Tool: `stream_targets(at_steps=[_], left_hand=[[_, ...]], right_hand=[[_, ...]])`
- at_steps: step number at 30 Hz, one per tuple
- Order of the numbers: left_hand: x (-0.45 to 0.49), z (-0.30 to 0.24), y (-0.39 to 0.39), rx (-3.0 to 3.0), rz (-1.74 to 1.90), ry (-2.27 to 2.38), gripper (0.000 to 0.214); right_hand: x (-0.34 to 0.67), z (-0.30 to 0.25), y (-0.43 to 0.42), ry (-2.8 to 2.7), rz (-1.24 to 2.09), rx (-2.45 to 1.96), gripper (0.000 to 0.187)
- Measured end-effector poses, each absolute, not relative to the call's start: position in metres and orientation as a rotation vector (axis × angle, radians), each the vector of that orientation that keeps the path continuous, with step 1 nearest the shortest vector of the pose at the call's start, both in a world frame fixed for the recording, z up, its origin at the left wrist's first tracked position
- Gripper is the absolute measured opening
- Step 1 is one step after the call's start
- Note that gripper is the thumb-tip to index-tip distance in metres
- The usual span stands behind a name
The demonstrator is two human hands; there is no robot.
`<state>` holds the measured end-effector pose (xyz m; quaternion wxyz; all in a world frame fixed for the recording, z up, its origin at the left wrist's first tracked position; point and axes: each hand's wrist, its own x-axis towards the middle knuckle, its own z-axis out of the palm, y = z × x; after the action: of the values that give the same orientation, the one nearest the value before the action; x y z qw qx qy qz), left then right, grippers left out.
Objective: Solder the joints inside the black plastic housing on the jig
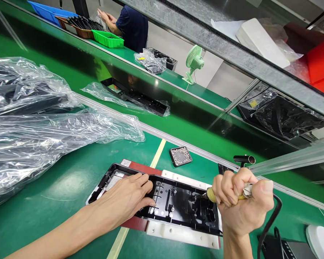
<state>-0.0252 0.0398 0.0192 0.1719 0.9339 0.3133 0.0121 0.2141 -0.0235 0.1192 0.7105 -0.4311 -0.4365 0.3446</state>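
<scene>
A long black plastic housing (182,205) lies open side up in a fixture with white side blocks (178,233) on a red-brown base (136,223). My left hand (135,190) rests across the housing near its raised crosspiece, its fingers bent over it and the thumb inside, holding it. My right hand (240,201) is wrapped round the yellow handle of a corded soldering iron (212,194). The iron's tip points into the right part of the housing, among small posts; its exact contact is hard to make out. Beyond the housing sits a small black tray (180,156) of tiny metal pieces.
Plastic-wrapped black parts (43,126) fill the left side. Another black housing (135,97) lies on the green belt behind. The iron's cord (270,219) hangs at right, near a metal tube holder (244,159). A co-worker (132,28) stands across the line, by a green bin (108,38).
</scene>
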Motion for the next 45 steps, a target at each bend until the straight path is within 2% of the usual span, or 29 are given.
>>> stream_targets(at_steps=[13,18,29,45], left_hand=[[-0.028,0.015,0.036,2.658,0.172,0.886,0.02],[-0.031,0.015,0.035,2.69,0.26,0.837,0.036],[-0.032,0.017,0.035,2.733,0.251,0.792,0.044],[-0.029,0.014,0.039,2.838,0.12,0.711,0.033]], right_hand=[[0.216,0.118,-0.024,-0.957,0.791,-0.953,0.056],[0.216,0.118,-0.023,-0.96,0.787,-0.948,0.056],[0.216,0.119,-0.024,-0.974,0.785,-0.948,0.056],[0.213,0.12,-0.023,-0.949,0.75,-0.97,0.053]])
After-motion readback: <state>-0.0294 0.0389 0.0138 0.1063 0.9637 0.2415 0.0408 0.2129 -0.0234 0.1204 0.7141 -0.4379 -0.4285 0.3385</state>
